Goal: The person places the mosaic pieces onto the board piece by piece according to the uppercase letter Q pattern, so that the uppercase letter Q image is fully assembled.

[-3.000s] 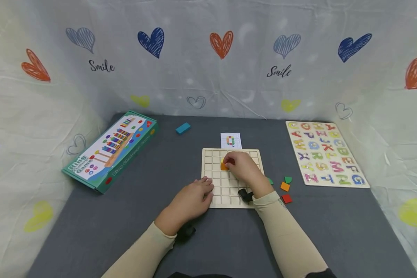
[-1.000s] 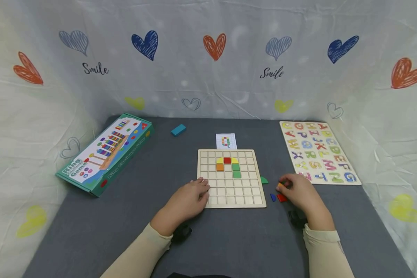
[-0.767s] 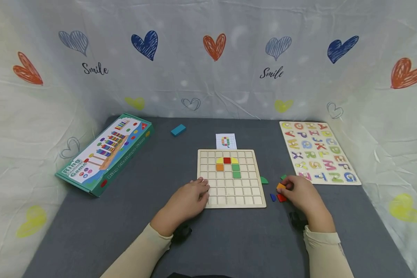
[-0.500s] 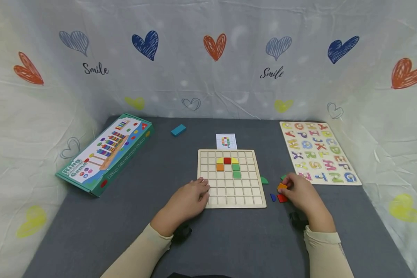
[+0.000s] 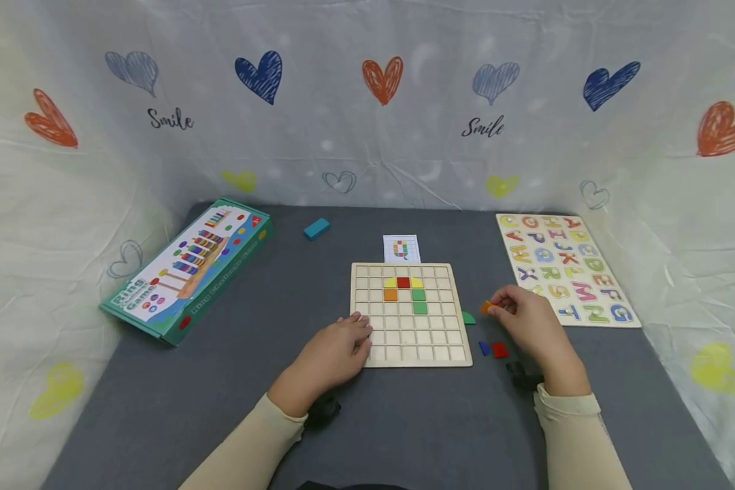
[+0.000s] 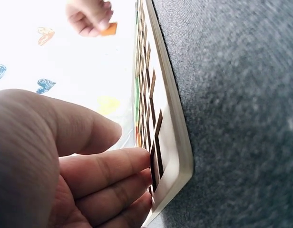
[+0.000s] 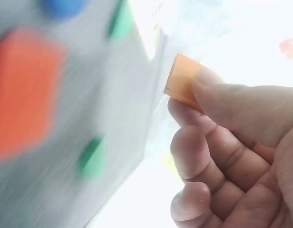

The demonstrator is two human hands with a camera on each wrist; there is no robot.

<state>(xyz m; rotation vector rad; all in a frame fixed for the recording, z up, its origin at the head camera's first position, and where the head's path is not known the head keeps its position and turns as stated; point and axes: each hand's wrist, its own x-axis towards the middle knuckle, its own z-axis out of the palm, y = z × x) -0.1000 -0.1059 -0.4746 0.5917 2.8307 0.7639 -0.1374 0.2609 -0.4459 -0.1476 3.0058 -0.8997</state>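
Pinches an orange tile [image 7: 180,78] in the right hand [image 5: 529,323], raised above the table [image 5: 159,408], right of the board [image 5: 416,340], beyond the red tile [image 5: 499,350]. Rests the left hand [image 5: 333,357], loosely extended and ungrasping, against the board's left edge, well apart from the orange tile.

A curtained tabletop booth — heart-printed sheeting [image 5: 431,146] encloses a grey table [image 5: 441,422] on three sides.
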